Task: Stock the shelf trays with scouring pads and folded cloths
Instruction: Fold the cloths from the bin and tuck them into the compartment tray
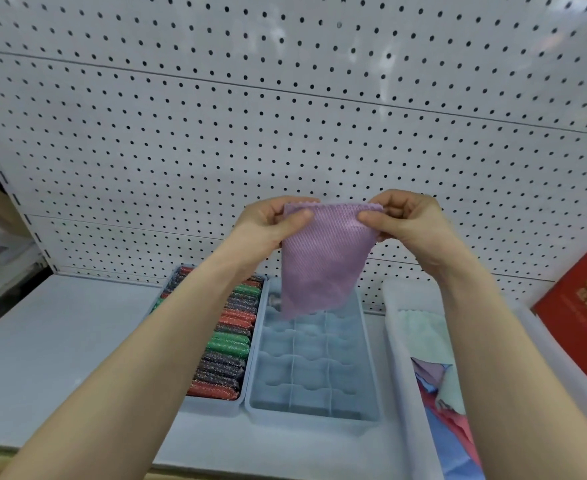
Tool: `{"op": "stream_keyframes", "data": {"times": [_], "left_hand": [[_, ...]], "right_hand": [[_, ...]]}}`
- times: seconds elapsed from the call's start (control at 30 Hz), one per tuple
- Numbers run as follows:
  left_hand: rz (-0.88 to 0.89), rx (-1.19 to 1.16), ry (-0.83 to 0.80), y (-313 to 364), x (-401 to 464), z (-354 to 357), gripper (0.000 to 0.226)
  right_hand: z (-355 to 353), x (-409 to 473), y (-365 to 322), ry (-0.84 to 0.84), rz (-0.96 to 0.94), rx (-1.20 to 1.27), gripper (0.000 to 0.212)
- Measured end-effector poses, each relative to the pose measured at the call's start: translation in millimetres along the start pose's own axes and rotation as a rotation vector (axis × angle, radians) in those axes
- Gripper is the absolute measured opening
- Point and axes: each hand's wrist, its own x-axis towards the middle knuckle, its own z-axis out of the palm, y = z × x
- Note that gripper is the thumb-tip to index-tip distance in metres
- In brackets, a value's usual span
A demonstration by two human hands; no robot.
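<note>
Purple cloth (323,258) hides divided tray's (314,362) far cells.

Faint gold characters, in an East Asian script, printed on the red box (583,327) leaning at the right edge of the shelf; too blurred and small to read. No other legible text, label, brand or number anywhere in view.
</note>
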Motion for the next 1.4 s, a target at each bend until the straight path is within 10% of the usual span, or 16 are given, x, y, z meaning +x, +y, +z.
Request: {"op": "stream_keyframes", "data": {"times": [0.2, 0.43, 1.03, 1.17, 1.4], "left_hand": [[-0.078, -0.062, 0.100, -4, -1, 0, 0.010], [-0.168, 0.030, 0.261, -12, 12, 19, 0.024], [0.049, 0.106, 0.163, 0, 6, 24, 0.029], [-0.010, -0.126, 0.143, 13, 11, 19, 0.033], [-0.395, -0.305, 0.148, 2, 5, 14, 0.022]], "right_hand": [[-5, -4, -3, -0.207, 0.057, 0.182, 0.008], [36, 11, 6, 0.209, 0.121, -0.070, 0.013], [34, -6, 21, 0.098, -0.022, 0.044, 0.019], [41, -16, 47, -0.359, 0.136, 0.172, 0.041], [60, -16, 52, -0.115, 0.167, 0.295, 0.003]]}}
